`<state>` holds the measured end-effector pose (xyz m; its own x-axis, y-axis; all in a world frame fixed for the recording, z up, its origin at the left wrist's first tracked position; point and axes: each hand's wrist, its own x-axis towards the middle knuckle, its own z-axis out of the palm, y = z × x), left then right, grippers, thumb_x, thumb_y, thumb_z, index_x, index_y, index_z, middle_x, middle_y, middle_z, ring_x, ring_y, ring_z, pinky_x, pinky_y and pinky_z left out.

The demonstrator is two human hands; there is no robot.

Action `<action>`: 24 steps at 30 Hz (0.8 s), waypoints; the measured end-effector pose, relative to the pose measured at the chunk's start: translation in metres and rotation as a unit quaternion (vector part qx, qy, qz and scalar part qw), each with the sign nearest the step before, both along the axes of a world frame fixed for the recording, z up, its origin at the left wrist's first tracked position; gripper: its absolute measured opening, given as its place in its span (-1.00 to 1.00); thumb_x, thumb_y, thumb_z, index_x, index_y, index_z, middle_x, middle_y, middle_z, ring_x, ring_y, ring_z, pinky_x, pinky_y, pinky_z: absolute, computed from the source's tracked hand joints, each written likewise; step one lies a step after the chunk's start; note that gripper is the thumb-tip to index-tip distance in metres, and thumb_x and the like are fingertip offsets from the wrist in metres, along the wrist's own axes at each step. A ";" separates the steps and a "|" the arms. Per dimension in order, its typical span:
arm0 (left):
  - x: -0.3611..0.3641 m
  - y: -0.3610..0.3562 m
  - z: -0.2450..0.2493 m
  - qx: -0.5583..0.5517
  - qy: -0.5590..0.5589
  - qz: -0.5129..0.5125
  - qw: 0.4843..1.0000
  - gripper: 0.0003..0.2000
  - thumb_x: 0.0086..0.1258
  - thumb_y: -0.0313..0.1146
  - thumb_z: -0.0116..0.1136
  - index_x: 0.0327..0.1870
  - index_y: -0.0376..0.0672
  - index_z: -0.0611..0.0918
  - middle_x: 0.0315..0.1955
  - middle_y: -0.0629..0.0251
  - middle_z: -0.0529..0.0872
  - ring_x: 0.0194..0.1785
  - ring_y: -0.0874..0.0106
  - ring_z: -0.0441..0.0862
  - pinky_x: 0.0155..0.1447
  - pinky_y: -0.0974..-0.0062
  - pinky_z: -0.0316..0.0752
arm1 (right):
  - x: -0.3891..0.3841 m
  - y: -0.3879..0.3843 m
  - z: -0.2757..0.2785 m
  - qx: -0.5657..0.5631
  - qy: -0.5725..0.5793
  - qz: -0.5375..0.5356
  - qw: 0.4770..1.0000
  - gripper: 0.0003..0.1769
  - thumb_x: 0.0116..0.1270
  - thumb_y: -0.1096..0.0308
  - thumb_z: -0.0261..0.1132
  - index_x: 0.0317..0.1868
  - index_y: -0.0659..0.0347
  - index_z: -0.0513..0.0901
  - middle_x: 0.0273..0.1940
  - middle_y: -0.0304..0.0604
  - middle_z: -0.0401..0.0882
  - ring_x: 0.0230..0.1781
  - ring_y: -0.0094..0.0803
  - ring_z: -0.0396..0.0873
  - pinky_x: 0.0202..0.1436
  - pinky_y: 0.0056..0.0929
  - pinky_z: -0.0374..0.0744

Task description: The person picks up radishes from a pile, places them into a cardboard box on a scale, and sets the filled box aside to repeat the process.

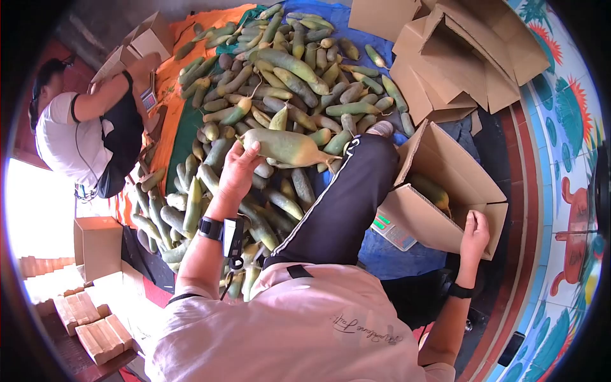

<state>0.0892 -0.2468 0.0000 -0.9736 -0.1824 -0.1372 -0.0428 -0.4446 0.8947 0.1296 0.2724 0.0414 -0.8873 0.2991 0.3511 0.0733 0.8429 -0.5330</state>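
Note:
In my left hand [237, 170] is a large green radish [286, 148], held by its blunt end over the pile, with its thin root tip pointing right. My fingers and thumb close around that end. The heap of green radishes [299, 76] spreads beneath and beyond it. At the right, my right hand [474, 234] grips the near edge of an open cardboard box [420, 219]. Inside this box lies another green radish [430, 192]. A digital scale [396, 233] with a lit green display shows beside and partly under the box.
Opened cardboard boxes [445, 57] stand at the back right, near a painted tile wall [573, 191]. Another person [89, 137] sits at the left beside more boxes [143, 41]. Bundled flat pieces [102, 337] are stacked at lower left. My bent leg [344, 197] lies between pile and box.

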 end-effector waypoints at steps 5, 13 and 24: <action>0.003 0.029 0.057 0.043 0.068 -0.027 0.996 -0.55 0.35 -0.31 0.18 0.23 -0.17 0.39 0.05 0.33 0.54 0.09 0.46 0.51 0.21 0.39 0.39 | 0.000 -0.070 0.054 -0.060 0.041 0.119 0.990 -0.83 0.32 0.45 0.18 -0.10 0.29 0.57 -0.23 -0.11 0.57 -0.24 -0.34 0.57 -0.09 -0.42 0.52; 0.017 0.103 0.101 0.083 0.103 -0.165 0.977 -0.46 0.26 -0.35 0.28 0.26 -0.04 0.35 0.00 0.39 0.52 0.08 0.51 0.48 0.17 0.50 0.40 | 0.006 -0.157 0.099 -0.095 0.014 0.382 0.919 -0.22 -0.09 0.42 0.48 0.22 0.24 0.38 0.13 0.01 0.45 0.12 -0.05 0.46 0.20 -0.21 0.43; 0.003 0.150 0.086 0.050 0.002 -0.302 0.952 -0.63 0.52 -0.09 -0.14 0.13 -0.18 0.47 -0.08 0.30 0.61 -0.08 0.46 0.59 0.03 0.41 0.51 | 0.027 -0.124 0.070 -0.460 -0.178 0.320 0.809 -0.25 0.22 0.27 0.36 0.32 0.35 0.19 0.07 -0.07 0.42 0.01 -0.38 0.49 -0.01 -0.46 0.53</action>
